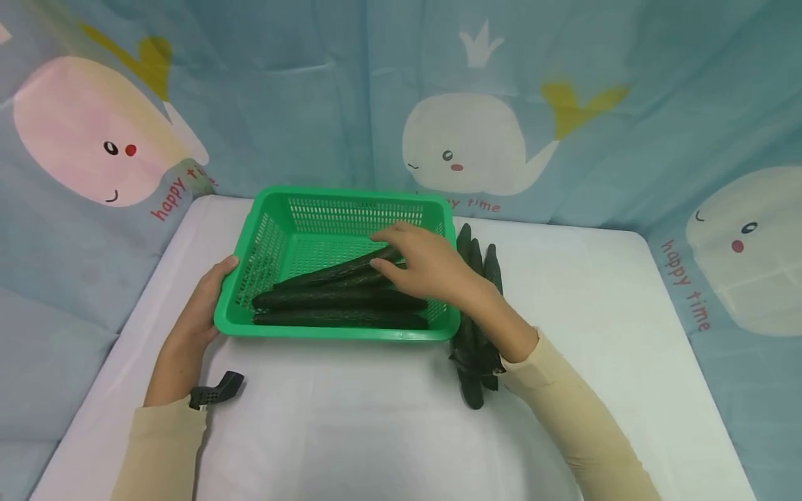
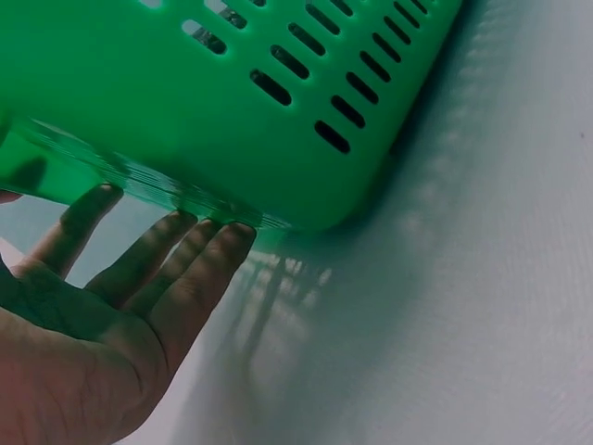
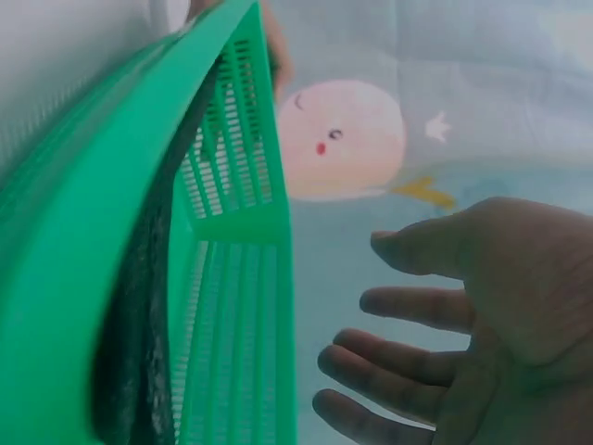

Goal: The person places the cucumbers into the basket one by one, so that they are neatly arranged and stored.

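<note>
A green plastic basket (image 1: 338, 332) with slotted walls holds several long dark green cucumbers (image 1: 338, 299), lying roughly side by side along its near side. At the basket's left end my left hand (image 1: 203, 299) grips the rim. The left wrist view shows its fingers (image 2: 190, 283) against the underside of that rim. Above the basket's right part hovers my right hand (image 1: 426, 264), fingers spread and nothing between them. In the right wrist view the same hand (image 3: 491, 324) is apart from the basket wall. It hides part of the cucumbers from the head view.
More cucumbers (image 1: 492, 264) lie in a bunch on the white table (image 1: 376, 417), just right of the basket and partly under my right forearm. A blue curtain (image 1: 313, 90) with printed whales hangs behind and beside the table. A black wrist device (image 1: 217, 391) sits at my left cuff.
</note>
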Demonstrator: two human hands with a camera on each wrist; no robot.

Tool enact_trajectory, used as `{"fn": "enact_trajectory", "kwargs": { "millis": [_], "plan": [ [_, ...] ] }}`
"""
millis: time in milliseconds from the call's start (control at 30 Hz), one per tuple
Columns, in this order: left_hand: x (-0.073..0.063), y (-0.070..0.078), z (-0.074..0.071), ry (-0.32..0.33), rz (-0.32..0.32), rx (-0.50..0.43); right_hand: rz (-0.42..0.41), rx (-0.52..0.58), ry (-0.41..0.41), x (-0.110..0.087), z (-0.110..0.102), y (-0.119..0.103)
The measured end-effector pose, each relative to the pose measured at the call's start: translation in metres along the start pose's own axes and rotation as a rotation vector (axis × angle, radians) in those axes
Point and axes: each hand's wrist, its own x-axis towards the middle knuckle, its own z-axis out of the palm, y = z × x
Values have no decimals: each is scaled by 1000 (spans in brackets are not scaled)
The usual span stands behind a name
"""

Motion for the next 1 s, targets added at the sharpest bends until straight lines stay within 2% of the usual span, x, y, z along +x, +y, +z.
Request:
{"fn": "enact_trajectory", "kwargs": {
  "millis": [333,433,600,833,1000],
  "plan": [
    [-2,3,1,22,-47,32,78,104,34,-22,1,21],
    [-3,2,2,27,-43,32,82,136,66,-29,-1,25],
    [-4,2,1,22,-27,18,87,163,164,-42,-3,33],
    [-3,5,4,-27,6,-31,60,263,430,-64,3,52],
    [-2,5,4,-9,11,-27,80,263,497,-76,8,64]
  ]
}}
